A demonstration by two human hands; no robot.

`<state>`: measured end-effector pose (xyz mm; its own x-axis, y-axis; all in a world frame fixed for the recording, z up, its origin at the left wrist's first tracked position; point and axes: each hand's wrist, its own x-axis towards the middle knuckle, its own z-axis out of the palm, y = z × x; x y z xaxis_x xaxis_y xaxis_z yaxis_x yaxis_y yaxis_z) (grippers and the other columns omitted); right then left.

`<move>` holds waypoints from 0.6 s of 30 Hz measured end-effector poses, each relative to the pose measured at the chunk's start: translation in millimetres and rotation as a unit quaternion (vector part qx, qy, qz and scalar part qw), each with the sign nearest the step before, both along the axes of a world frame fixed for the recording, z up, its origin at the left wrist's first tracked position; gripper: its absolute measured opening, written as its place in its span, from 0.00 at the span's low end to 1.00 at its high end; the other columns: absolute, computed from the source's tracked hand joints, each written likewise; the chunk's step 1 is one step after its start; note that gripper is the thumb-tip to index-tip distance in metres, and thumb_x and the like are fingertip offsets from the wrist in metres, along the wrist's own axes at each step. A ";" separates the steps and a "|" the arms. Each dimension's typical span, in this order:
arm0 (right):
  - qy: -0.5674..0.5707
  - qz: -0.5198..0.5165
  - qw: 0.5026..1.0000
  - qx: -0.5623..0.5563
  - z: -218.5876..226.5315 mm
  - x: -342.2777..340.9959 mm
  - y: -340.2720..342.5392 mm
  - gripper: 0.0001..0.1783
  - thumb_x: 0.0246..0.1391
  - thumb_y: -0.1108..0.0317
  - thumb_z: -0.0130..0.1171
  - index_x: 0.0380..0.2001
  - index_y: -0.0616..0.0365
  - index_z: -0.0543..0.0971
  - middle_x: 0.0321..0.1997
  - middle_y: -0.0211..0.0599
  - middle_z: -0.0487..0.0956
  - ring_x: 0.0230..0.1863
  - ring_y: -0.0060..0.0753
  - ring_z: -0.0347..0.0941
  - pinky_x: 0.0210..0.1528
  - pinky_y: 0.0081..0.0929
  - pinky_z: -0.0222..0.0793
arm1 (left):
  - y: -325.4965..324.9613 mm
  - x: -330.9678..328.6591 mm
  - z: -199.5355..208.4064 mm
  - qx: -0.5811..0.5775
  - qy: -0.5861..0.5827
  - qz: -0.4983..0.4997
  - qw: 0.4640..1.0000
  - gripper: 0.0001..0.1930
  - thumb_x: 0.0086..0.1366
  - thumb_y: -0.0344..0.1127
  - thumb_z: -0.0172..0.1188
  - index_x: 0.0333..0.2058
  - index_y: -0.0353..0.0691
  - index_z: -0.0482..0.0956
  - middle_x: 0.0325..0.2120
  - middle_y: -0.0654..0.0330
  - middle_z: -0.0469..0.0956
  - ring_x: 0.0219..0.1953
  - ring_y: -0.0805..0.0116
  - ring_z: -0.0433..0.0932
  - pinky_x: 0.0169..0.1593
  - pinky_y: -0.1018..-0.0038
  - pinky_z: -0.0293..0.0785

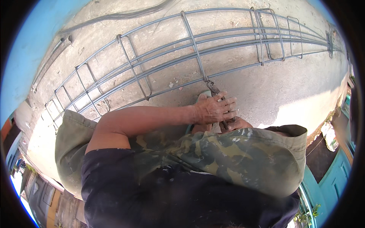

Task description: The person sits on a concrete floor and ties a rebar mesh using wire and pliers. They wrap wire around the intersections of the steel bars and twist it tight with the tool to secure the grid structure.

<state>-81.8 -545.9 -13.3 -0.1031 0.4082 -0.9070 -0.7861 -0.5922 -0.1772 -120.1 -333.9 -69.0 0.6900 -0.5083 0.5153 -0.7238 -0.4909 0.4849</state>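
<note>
A cage of grey steel reinforcing bars (194,43) with rectangular stirrups lies across the ground in front of me. Dark, worn pincers (213,89) have their head at the lower corner of one stirrup, against the near long bar. My left hand (215,108) is closed over the pincers' handles, with the forearm reaching in from the left. Just below it, my right hand (238,124) grips the handle end. Part of that hand and its forearm is hidden behind my camouflage trousers. Whether wire sits in the jaws is too small to tell.
A bundle of thin wire (125,15) lies on the concrete floor (247,91) beyond the cage. Short metal pieces (51,57) rest at the far left. My knee (266,155) stands close below my hands. A white bag (329,136) lies by the right edge.
</note>
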 end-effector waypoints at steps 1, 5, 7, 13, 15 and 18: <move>-0.058 0.038 0.997 -0.016 0.3 -0.3 -0.1 0.21 0.50 0.63 0.65 0.45 0.62 0.73 0.33 0.46 0.79 0.38 0.49 0.77 0.45 0.42 0.71 | -16.8 -3.2 -11.3 0.011 0.028 -0.013 0.999 0.10 0.61 0.39 0.55 0.38 0.42 0.78 0.42 0.60 0.79 0.49 0.63 0.77 0.53 0.57 0.69; -0.428 0.214 0.871 -0.113 3.6 -11.6 -2.6 0.23 0.51 0.63 0.64 0.48 0.61 0.73 0.34 0.47 0.80 0.40 0.51 0.78 0.45 0.44 0.72 | -55.1 3.9 -22.4 0.143 0.187 -0.054 0.971 0.12 0.59 0.41 0.58 0.38 0.42 0.80 0.38 0.59 0.82 0.48 0.62 0.79 0.52 0.61 0.69; -0.537 0.256 0.788 -0.160 6.8 -15.8 -3.7 0.23 0.51 0.64 0.63 0.50 0.60 0.73 0.35 0.47 0.80 0.41 0.52 0.78 0.45 0.45 0.72 | -55.7 15.7 -4.5 0.206 0.243 -0.056 0.946 0.13 0.57 0.42 0.60 0.38 0.42 0.80 0.36 0.58 0.83 0.46 0.62 0.80 0.51 0.65 0.70; -0.500 0.340 0.757 -0.246 20.2 -4.1 5.6 0.23 0.52 0.64 0.61 0.51 0.58 0.73 0.38 0.54 0.81 0.42 0.58 0.78 0.44 0.49 0.73 | -48.3 51.6 30.7 0.194 0.424 -0.129 0.875 0.13 0.56 0.40 0.60 0.38 0.41 0.80 0.34 0.55 0.83 0.40 0.62 0.81 0.50 0.67 0.69; -0.477 0.364 0.769 -0.220 20.6 1.0 3.4 0.20 0.51 0.64 0.60 0.48 0.59 0.74 0.36 0.57 0.81 0.39 0.61 0.78 0.42 0.48 0.73 | -51.5 34.3 10.1 0.153 0.292 -0.051 0.943 0.12 0.57 0.38 0.59 0.37 0.41 0.79 0.33 0.57 0.82 0.40 0.63 0.80 0.51 0.66 0.69; -0.441 0.360 0.804 -0.172 20.9 15.6 -3.6 0.16 0.50 0.67 0.58 0.43 0.61 0.75 0.33 0.56 0.80 0.34 0.60 0.77 0.39 0.45 0.74 | -44.5 23.7 -7.3 0.081 0.111 0.026 0.990 0.10 0.58 0.37 0.58 0.37 0.42 0.78 0.31 0.60 0.80 0.39 0.64 0.79 0.51 0.64 0.69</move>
